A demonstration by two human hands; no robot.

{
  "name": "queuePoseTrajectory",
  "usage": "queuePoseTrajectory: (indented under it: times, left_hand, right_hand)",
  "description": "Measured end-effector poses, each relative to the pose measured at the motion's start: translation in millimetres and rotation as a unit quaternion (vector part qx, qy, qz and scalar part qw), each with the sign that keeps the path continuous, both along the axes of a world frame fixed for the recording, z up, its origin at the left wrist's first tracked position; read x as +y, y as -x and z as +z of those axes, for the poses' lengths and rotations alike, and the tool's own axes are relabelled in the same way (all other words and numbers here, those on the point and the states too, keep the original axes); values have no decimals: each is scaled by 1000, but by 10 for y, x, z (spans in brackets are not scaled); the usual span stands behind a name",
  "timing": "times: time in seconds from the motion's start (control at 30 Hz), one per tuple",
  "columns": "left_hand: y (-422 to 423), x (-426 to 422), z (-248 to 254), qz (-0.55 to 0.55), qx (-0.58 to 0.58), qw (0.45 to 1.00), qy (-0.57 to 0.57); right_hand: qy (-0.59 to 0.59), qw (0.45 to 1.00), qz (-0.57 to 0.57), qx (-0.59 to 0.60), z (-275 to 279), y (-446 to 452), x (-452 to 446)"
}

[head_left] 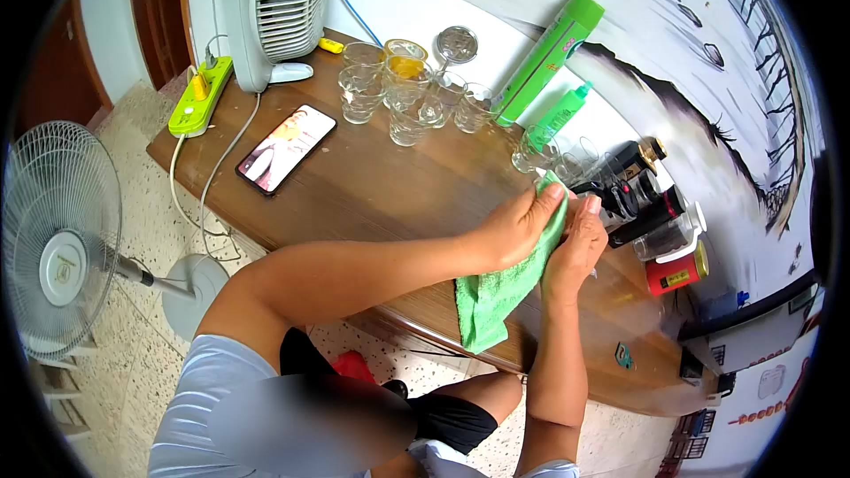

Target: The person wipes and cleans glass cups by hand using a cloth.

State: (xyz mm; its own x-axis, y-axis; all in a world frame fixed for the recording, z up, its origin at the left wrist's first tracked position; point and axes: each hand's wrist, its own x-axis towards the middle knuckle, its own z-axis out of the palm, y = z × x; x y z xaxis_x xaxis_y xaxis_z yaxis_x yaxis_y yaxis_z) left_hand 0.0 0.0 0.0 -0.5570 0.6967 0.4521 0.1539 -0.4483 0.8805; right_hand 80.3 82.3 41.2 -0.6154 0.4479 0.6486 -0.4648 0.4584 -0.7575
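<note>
A green cloth (505, 292) hangs from my closed left hand (521, 226), its lower end drooping over the table's front edge. The left thumb presses on the upper part of the cloth. My right hand (574, 252) is closed close against the cloth's right side with its fingers curled. A small clear sliver shows at its outer edge, but what it grips is mostly hidden. Just beyond both hands stand clear glasses (534, 150), beside a dark-handled item (615, 197).
The brown table (372, 199) bears a lit phone (286, 149), several clear glasses (407, 119), a green box (551, 57), a green bottle (563, 112) and a red tin (677, 272). A desk fan (283, 9) and a green power strip (200, 99) stand left; a floor fan (62, 248) is beyond.
</note>
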Motion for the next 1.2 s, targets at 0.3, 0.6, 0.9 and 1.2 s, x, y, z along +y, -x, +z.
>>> queuePoseTrajectory:
  times: [0.3, 0.6, 0.9, 1.2]
  left_hand:
    - [146, -165, 191, -164, -320, 929, 93]
    - [97, -67, 57, -209, -350, 905, 123]
    - [-197, -112, 106, 6, 52, 990, 132]
    - [-338, -68, -72, 133, 171, 974, 61]
  right_hand:
    - [-187, 981, -15, 59, -55, 30, 10]
    - [-142, 987, -47, 65, 88, -33, 37]
    - [13, 988, -145, 50, 85, -7, 396]
    - [16, 990, -131, 45, 50, 20, 372]
